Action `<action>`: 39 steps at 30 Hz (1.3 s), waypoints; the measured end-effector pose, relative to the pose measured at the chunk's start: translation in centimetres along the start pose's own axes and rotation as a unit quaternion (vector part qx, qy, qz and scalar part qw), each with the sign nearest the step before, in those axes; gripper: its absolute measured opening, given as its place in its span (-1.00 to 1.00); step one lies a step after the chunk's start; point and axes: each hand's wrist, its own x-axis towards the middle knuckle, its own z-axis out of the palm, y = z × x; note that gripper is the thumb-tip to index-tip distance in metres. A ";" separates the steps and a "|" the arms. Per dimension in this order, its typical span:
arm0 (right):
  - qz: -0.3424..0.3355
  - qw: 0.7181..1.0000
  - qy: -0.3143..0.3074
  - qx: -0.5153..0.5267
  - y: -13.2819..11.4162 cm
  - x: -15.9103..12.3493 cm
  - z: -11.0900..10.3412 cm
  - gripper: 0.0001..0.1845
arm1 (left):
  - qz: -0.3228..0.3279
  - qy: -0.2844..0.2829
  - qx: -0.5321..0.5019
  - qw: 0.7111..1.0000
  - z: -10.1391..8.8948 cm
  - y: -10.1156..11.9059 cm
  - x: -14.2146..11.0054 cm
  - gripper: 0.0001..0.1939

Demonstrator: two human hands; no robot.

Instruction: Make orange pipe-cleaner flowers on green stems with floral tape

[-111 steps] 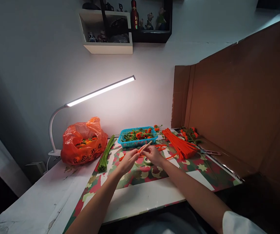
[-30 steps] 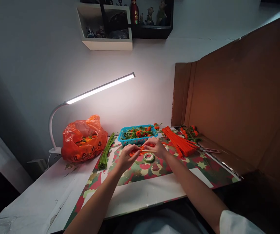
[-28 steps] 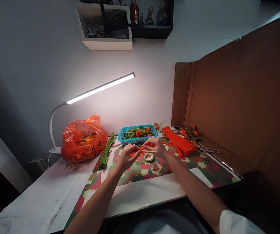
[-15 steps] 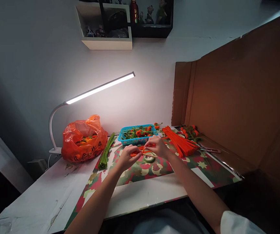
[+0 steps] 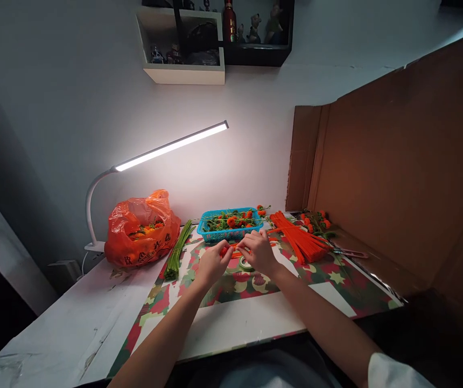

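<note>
Above the patterned table covering, my left hand and my right hand meet with fingertips nearly touching. Both are closed in a pinch on a thin orange pipe cleaner that bridges the small gap. Part of it is hidden by the fingers. The slim tan stick seen earlier does not show clearly. Under my right fingers sits a roll of green tape. A bundle of orange pipe cleaners lies to the right. To the left lies a bundle of green pipe cleaners.
Behind my hands stands a blue basket of orange flowers with green stems. An orange plastic bag and a lit desk lamp are on the left. Scissors lie at right, near a tall cardboard panel.
My fingers have shifted closer together, and the pale stick that stuck out beneath them is now mostly hidden. The whole view has moved slightly, so the scene sits further right.
</note>
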 end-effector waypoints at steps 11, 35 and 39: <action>0.080 0.978 0.024 0.189 0.0 -0.3 1.6 -0.71 | -0.092 -0.009 -0.332 0.939 0.8 -1.0 0.9 -0.66; 0.062 0.994 -0.058 0.071 1.1 -0.1 1.5 -0.75 | 0.015 -0.077 0.077 0.994 -1.6 0.1 0.4 -0.75; 0.069 0.997 -0.006 0.036 0.6 -0.2 1.3 -0.72 | -0.007 -0.032 0.091 0.995 -0.9 0.7 0.2 -0.74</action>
